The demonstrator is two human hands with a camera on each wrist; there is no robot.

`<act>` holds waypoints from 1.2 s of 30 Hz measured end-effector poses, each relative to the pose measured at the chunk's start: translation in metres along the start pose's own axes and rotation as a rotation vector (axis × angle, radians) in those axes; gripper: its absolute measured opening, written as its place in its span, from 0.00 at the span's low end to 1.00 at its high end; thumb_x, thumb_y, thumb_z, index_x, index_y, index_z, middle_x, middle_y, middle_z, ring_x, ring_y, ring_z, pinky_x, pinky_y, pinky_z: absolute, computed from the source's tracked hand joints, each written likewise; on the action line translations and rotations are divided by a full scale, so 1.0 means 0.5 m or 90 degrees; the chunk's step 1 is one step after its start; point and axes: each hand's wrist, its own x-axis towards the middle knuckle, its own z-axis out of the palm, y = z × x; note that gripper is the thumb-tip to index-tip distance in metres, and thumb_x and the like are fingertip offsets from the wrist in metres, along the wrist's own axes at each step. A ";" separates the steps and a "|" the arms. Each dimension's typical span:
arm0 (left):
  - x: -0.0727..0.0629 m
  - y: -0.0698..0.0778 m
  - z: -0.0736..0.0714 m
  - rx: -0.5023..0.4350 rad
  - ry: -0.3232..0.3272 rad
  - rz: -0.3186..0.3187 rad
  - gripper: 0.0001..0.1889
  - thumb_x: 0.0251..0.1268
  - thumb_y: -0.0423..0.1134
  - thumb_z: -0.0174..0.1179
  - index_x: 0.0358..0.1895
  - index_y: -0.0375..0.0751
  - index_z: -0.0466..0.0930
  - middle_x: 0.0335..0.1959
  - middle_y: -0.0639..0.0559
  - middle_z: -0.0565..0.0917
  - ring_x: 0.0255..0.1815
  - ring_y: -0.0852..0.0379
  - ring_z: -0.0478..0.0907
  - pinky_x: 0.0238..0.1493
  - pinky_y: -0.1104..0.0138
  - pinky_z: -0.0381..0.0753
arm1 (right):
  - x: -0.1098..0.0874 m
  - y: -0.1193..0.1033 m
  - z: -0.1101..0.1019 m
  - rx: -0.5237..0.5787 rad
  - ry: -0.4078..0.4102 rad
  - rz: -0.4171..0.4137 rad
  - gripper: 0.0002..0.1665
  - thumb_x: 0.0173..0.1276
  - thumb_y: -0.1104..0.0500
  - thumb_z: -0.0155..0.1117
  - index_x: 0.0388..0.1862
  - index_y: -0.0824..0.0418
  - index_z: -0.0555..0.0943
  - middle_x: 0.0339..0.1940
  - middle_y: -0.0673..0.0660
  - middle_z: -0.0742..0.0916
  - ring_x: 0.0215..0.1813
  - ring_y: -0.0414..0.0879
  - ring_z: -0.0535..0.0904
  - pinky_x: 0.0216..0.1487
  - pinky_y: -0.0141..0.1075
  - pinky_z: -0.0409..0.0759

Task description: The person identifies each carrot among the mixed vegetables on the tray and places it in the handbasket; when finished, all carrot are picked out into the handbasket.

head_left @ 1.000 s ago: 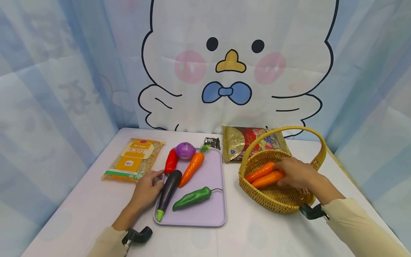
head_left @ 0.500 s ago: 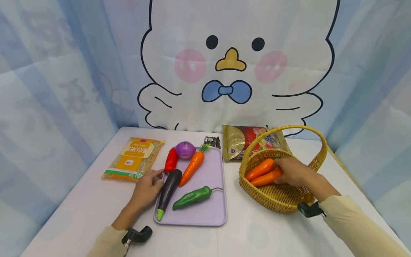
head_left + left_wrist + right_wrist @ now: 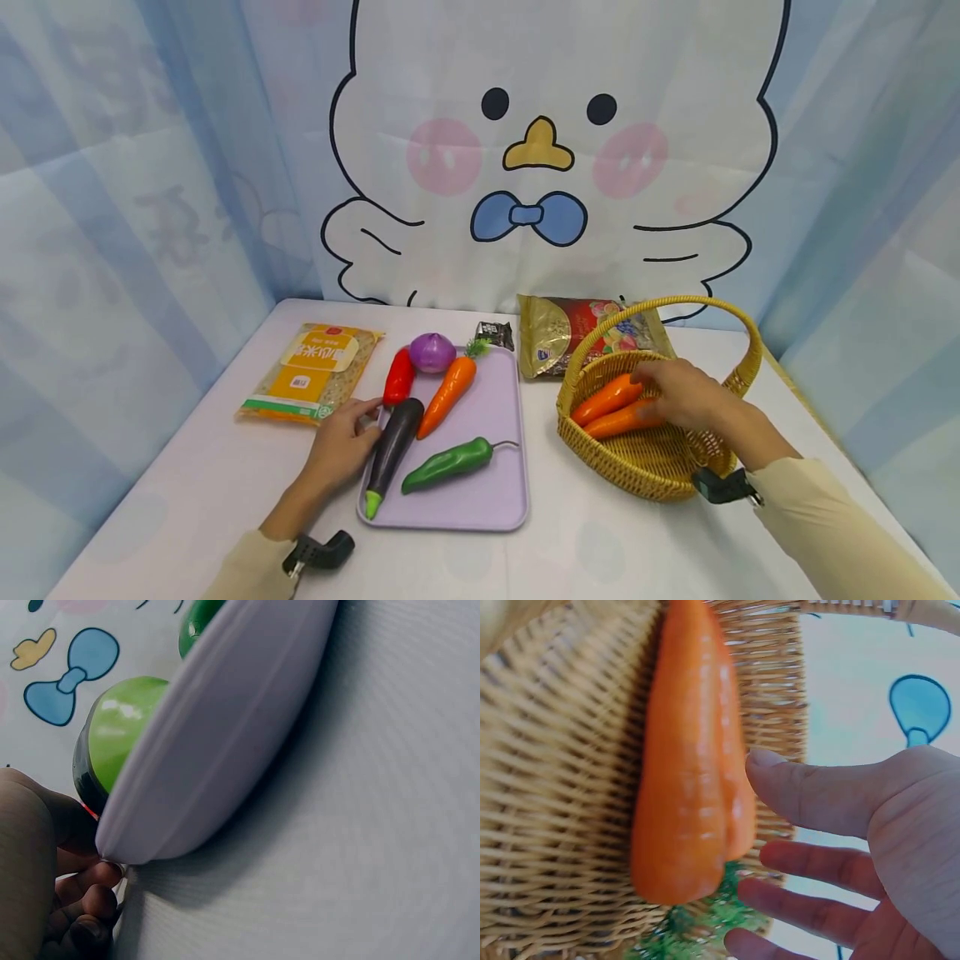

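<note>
Right hand, nearer the carrots: fingers spread, gripping nothing, beside the leafy ends. Carrots lie leftward in the basket, toward the surface's right edge, tips aimed at the basket's left rim. Left hand: fingers curled, pinching the tray's left rim.

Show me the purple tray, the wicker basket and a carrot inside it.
Purple tray [image 3: 498,396]: head view, bare surface near its right edge.
Wicker basket [image 3: 621,470]: head view, outer front wall.
Carrot [image 3: 682,765]: right wrist view, middle of its orange body.
</note>
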 end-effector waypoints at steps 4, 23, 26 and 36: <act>-0.001 0.002 0.000 -0.001 -0.001 0.001 0.25 0.63 0.32 0.59 0.65 0.37 0.79 0.46 0.46 0.81 0.31 0.54 0.70 0.32 0.67 0.69 | -0.005 -0.014 -0.013 0.010 0.010 -0.005 0.27 0.64 0.53 0.73 0.59 0.64 0.81 0.52 0.62 0.86 0.52 0.57 0.80 0.57 0.60 0.76; -0.002 0.006 -0.002 0.005 -0.001 0.003 0.24 0.64 0.32 0.59 0.65 0.36 0.79 0.46 0.46 0.81 0.31 0.54 0.69 0.32 0.66 0.68 | -0.030 -0.098 -0.048 0.015 0.000 -0.048 0.30 0.66 0.48 0.71 0.62 0.62 0.81 0.55 0.60 0.86 0.54 0.56 0.80 0.58 0.58 0.77; -0.003 0.006 -0.003 0.007 -0.001 0.000 0.24 0.64 0.32 0.58 0.65 0.36 0.79 0.46 0.46 0.81 0.31 0.54 0.69 0.32 0.66 0.68 | -0.035 -0.116 -0.055 0.015 -0.004 -0.064 0.29 0.66 0.47 0.71 0.61 0.62 0.81 0.56 0.59 0.86 0.54 0.57 0.80 0.58 0.58 0.77; -0.005 0.004 -0.002 0.002 0.000 -0.003 0.24 0.65 0.32 0.58 0.66 0.37 0.79 0.46 0.46 0.81 0.32 0.54 0.69 0.33 0.66 0.68 | -0.039 -0.170 -0.058 0.004 -0.033 -0.119 0.22 0.67 0.47 0.70 0.55 0.56 0.86 0.51 0.52 0.88 0.54 0.53 0.81 0.56 0.52 0.79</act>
